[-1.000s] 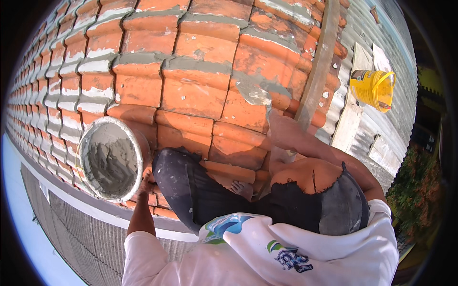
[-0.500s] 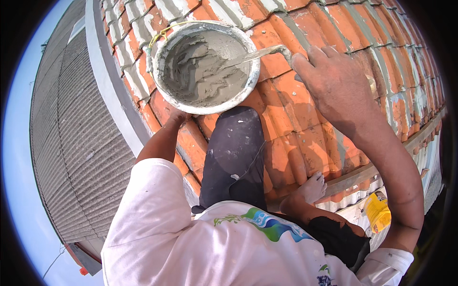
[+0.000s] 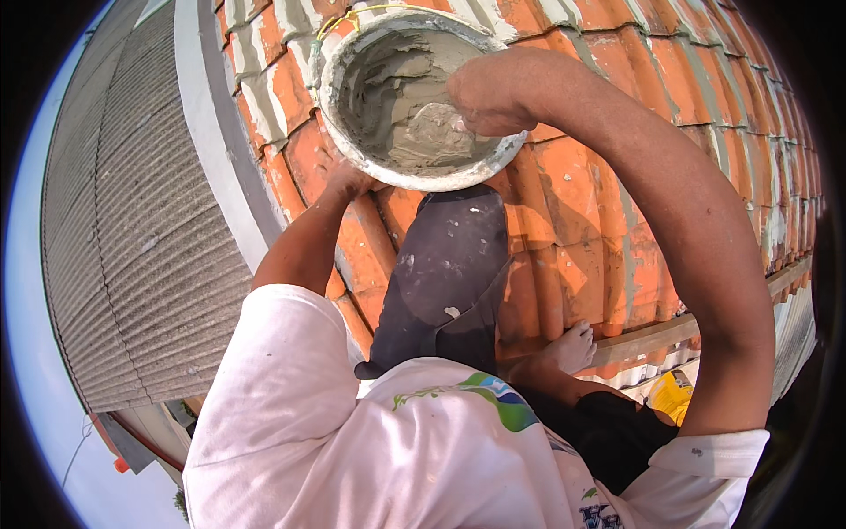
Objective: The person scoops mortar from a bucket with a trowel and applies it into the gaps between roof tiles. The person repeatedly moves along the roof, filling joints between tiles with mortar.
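R hand (image 3: 493, 95) nearer, grip clenched on trowel (image 3: 434, 126), which lies in mortar (image 3: 388, 97) L & slightly nearward of grip, long axis approx L-R; L hand (image 3: 349, 176) at near-L side of bucket (image 3: 427, 183), hold can't tell, toward tiled roof's (image 3: 568, 181) L edge.

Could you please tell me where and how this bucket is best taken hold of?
Probably over the near-left rim of the bucket, coming from the person's left: the raised, round lip is exposed there, the left hand is close by, and the right hand occupies the right side.
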{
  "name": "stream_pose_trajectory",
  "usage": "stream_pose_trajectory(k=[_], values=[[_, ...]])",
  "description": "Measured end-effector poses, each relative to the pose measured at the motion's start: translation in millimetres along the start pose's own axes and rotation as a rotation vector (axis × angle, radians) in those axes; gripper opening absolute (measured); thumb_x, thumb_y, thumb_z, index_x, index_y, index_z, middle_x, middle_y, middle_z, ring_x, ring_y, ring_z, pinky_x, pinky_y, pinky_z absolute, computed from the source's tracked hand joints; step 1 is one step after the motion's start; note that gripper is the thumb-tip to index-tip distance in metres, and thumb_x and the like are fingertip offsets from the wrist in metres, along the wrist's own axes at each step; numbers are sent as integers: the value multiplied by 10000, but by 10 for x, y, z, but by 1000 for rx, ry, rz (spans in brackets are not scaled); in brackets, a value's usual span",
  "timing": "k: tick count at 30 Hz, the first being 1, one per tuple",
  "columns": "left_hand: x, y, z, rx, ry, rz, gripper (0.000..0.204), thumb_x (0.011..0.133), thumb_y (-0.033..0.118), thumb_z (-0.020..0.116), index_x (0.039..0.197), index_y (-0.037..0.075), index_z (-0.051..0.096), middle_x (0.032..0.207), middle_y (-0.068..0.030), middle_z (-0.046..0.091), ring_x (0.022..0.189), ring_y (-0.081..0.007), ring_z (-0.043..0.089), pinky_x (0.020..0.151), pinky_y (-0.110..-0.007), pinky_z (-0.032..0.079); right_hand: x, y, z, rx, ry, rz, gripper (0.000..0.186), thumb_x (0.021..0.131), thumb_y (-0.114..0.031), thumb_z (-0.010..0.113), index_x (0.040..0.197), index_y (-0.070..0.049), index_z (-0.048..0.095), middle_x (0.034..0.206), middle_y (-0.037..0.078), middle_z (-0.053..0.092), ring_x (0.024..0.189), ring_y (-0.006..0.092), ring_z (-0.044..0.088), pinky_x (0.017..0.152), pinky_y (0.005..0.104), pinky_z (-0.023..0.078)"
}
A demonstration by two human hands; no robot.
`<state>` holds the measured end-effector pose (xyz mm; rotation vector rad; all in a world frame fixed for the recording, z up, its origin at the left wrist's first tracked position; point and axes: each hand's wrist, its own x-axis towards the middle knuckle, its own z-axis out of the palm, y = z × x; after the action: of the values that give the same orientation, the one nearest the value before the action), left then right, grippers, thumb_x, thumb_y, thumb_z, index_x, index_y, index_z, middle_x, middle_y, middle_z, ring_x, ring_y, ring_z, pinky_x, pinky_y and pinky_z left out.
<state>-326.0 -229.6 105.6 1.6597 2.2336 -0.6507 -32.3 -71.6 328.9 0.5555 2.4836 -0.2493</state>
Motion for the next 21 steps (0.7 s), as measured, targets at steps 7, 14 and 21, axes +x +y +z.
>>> stream_pose_trajectory(k=[7, 14, 21], values=[[364, -361, 382, -91, -26, -3, 924, 856, 721, 696, 1600, 200, 530, 1653, -158, 513, 1581, -400, 361, 1283, -603, 233, -1849, 743, 873, 873, 110, 191, 403, 996, -313, 549, 997, 40, 744, 771, 123, 692, 738, 278, 706, 714, 430, 593], [667, -543, 584, -186, -86, -75, 924, 862, 718, 695, 1603, 192, 523, 1654, -157, 511, 1577, -398, 367, 1282, -591, 239, -2756, -447, 3377, 1194, 681, 847, 637, 1011, -269, 607, 1534, 59, 450, 1336, 319, 612, 1239, 490, 611, 1059, 552, 460], [739, -613, 608, -241, -121, -133, 925, 868, 714, 695, 1606, 184, 517, 1655, -156, 509, 1573, -395, 373, 1281, -578, 246, -1618, -1393, 4596, 1342, 795, 1162, 429, 972, -188, 619, 1284, 61, 461, 1226, 372, 601, 1141, 553, 607, 976, 579, 488]])
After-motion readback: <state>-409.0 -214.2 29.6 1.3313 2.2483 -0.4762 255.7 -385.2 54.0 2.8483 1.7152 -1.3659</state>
